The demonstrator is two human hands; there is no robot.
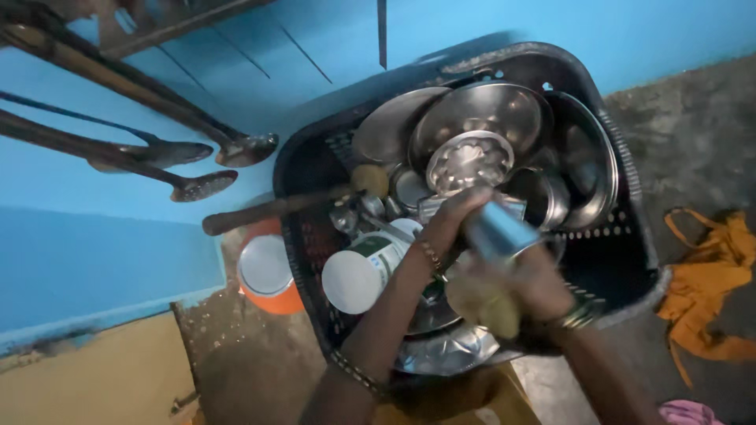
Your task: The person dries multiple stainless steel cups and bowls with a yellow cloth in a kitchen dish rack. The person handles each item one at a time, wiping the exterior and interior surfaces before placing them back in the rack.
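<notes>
Blue wall behind black basket (630,228); steel tumbler (498,230) clasped in left hand (453,224), right hand (535,287) clutching yellowish scrubber (484,305) (blurred) just below.

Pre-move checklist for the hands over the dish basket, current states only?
1. Left hand on steel cup: ok, fingers wrap its upper end.
2. Right hand holding yellow scrubber below the cup: ok, though blurred.
3. Cup open end and contents: cannot tell, motion blur.
4. Black basket sits under both hands: ok.
5. Free room in basket: not ok, steel plates and a white jar crowd it.
</notes>
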